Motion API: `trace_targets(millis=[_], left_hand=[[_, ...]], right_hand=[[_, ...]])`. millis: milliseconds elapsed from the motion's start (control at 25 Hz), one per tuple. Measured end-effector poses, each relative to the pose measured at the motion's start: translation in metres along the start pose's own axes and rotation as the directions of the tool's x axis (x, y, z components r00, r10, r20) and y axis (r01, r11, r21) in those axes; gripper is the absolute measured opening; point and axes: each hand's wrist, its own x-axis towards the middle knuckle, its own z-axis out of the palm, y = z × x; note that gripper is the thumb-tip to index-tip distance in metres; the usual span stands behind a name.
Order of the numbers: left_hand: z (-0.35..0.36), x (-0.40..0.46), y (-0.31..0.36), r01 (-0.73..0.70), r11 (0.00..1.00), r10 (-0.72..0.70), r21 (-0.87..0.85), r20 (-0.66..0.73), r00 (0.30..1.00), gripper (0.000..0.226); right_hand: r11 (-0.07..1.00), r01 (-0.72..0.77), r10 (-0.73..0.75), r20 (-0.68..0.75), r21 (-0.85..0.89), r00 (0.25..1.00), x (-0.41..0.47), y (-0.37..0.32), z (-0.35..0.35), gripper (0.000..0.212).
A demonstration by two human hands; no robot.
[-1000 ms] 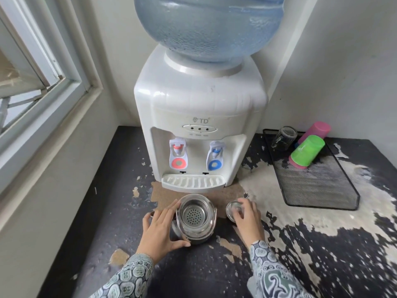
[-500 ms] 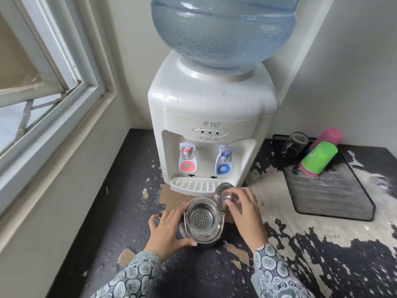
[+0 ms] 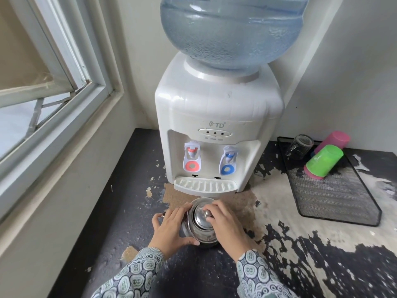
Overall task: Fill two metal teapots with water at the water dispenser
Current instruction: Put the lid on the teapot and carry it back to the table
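A metal teapot (image 3: 200,235) stands on the dark counter just in front of the white water dispenser (image 3: 217,125). Its metal lid (image 3: 202,218) sits on the pot's mouth. My right hand (image 3: 225,224) pinches the lid's knob from the right. My left hand (image 3: 171,226) wraps the pot's left side, with the spout partly hidden behind it. The dispenser has a red tap (image 3: 191,157) on the left, a blue tap (image 3: 228,160) on the right and a drip tray (image 3: 204,186) below. Only one teapot is in view.
A black mesh tray (image 3: 335,196) at the right holds a clear glass (image 3: 299,145), a green cup (image 3: 324,160) and a pink cup (image 3: 333,140). A window frame (image 3: 64,104) and wall close off the left. The counter's surface (image 3: 300,244) is peeling.
My right hand picked the lid up from the counter to the right of the pot, carried it over and set it on the open mouth. The strainer inside is now covered.
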Motion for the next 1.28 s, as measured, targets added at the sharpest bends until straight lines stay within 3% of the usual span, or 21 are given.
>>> trace_targets(millis=[160,640,760,840,920,1040,1120,1280], left_hand=[[0.001,0.000,-0.001,-0.001,1.000,0.001,0.003,-0.003,1.000,0.105],[-0.006,0.002,0.002,-0.004,0.995,0.001,0.103,0.026,1.000,0.106],[-0.010,0.003,0.003,-0.007,0.991,0.001,0.130,0.050,0.999,0.115],[-0.014,0.004,0.003,0.005,0.994,-0.011,0.113,0.059,0.998,0.115],[-0.018,0.006,0.004,0.021,0.995,-0.028,0.101,0.073,0.997,0.115],[-0.027,0.014,0.009,0.070,0.997,-0.072,0.031,0.083,0.994,0.109],[-0.033,0.019,0.015,0.126,0.991,-0.123,-0.040,0.070,0.990,0.088],[-0.030,0.016,0.014,0.156,0.965,-0.148,-0.211,0.052,0.988,0.062]], right_hand=[[1.000,-0.004,0.004,0.025,-0.014,1.000,0.001,-0.004,0.001,0.023],[0.986,-0.102,0.137,0.281,-0.134,0.950,0.024,-0.017,-0.020,0.024],[0.961,-0.237,0.175,0.350,0.145,0.920,0.025,-0.008,-0.026,0.022],[0.861,-0.338,0.201,0.358,0.379,0.912,0.018,0.006,-0.029,0.019],[0.778,-0.371,0.227,0.324,0.508,0.918,0.008,0.018,-0.031,0.017],[0.720,-0.324,0.200,0.263,0.614,0.944,-0.007,0.024,-0.025,0.048],[0.695,-0.307,0.196,0.239,0.650,0.951,-0.013,0.024,-0.016,0.063],[0.684,-0.298,0.228,0.192,0.665,0.954,-0.008,0.025,-0.017,0.049]])
